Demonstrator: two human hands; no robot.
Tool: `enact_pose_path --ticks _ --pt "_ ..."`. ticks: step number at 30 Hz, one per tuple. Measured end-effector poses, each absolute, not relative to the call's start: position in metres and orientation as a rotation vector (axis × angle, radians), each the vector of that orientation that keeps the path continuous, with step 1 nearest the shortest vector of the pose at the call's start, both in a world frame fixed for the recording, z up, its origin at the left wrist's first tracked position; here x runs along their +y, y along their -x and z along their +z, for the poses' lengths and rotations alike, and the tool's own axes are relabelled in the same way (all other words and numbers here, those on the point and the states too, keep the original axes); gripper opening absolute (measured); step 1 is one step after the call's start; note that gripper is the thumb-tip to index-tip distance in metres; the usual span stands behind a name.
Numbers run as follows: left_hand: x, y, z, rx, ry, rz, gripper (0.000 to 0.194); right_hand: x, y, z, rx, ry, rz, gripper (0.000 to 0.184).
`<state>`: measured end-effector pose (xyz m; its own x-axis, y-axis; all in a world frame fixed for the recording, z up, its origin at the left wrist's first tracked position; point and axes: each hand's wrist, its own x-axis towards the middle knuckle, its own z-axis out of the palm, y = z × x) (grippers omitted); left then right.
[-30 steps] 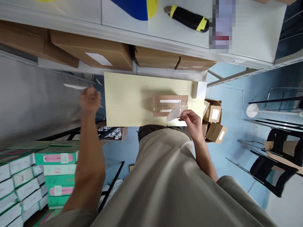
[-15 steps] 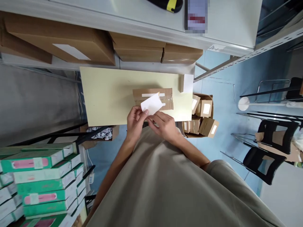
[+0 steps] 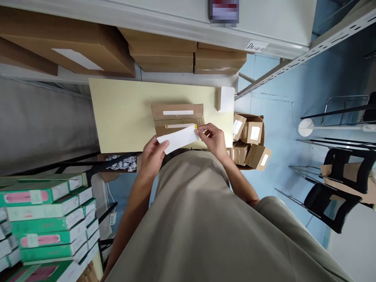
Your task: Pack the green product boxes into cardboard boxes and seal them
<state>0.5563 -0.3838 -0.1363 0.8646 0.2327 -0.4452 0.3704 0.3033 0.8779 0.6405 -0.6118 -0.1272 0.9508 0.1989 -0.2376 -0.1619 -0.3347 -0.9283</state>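
1. Pinched one end of the white paper [image 3: 179, 140] in the left hand [image 3: 152, 157].
2. Pinched the other end in the right hand [image 3: 216, 141].
3. Held it up close to the brown box [image 3: 176, 120] on the yellow table [image 3: 125, 117].

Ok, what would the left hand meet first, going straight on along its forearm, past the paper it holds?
Probably the near side of the cardboard box on the yellow table, though the left hand might pass above it; height is unclear.

Carton [image 3: 178, 121] on table [image 3: 123, 113], slip [image 3: 179, 140] before it
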Motion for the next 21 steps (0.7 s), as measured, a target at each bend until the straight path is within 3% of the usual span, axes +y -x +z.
enact_pose_path --ticks 4,13,21 --pt "-0.391 -0.556 -0.151 0.603 -1.213 -0.091 0.05 -0.622 -0.638 -0.128 -0.062 1.814 0.423 0.046" --pt "-0.396 -0.549 -0.183 0.691 -1.368 -0.101 0.045 -0.638 -0.612 -0.11 -0.507 1.83 0.524 0.017" --pt "-0.375 -0.55 -0.184 0.655 -1.637 -0.014 0.054 -0.638 -0.614 -0.108 -0.424 1.847 0.463 0.024"
